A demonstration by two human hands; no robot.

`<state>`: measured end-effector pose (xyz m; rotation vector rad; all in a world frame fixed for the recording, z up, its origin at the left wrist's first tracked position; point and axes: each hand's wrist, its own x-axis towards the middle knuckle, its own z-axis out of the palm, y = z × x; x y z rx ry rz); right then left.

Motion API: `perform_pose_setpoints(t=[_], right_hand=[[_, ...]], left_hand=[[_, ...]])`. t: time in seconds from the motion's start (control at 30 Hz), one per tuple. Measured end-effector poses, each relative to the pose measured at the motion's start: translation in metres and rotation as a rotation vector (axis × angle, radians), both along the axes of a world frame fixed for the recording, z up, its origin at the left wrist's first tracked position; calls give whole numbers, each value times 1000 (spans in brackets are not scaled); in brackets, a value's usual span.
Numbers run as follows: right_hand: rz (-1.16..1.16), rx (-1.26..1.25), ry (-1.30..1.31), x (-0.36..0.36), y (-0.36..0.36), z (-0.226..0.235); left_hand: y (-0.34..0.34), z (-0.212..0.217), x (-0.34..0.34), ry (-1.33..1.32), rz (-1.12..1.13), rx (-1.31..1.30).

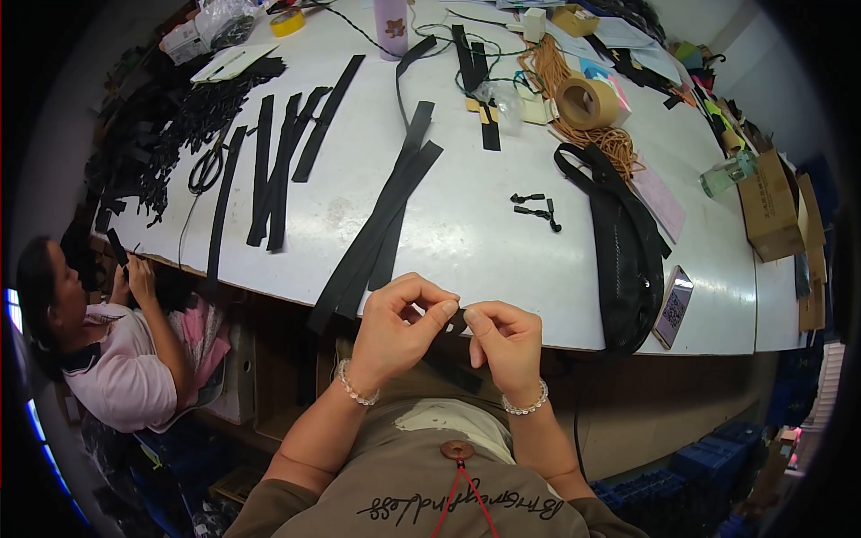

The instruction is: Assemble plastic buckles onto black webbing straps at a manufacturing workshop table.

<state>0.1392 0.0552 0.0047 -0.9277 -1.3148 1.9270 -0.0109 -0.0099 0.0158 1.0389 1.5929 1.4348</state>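
A worker in a brown shirt pinches a small black piece, largely hidden by the fingertips, between thumb and forefinger of the left hand and the right hand at the white table's near edge. To the left, a seated co-worker grips a black strip. Beyond the hands lie crossed black bands, a black zippered bag beside a phone, small black fittings, scissors, a tan tape roll and, farthest, a purple bottle.
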Motion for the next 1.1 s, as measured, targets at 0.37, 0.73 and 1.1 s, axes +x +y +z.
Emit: perform_pose_setpoints(t=[0.37, 0.73, 1.1], right_hand=[[-102, -225, 323, -15, -18, 7], [-109, 153, 314, -17, -13, 4], [-73, 239, 266, -14, -7, 3]], left_hand=[[-3, -13, 8, -118, 50, 300], [-2, -15, 10, -168, 70, 326], [-2, -7, 7, -247, 65, 219]])
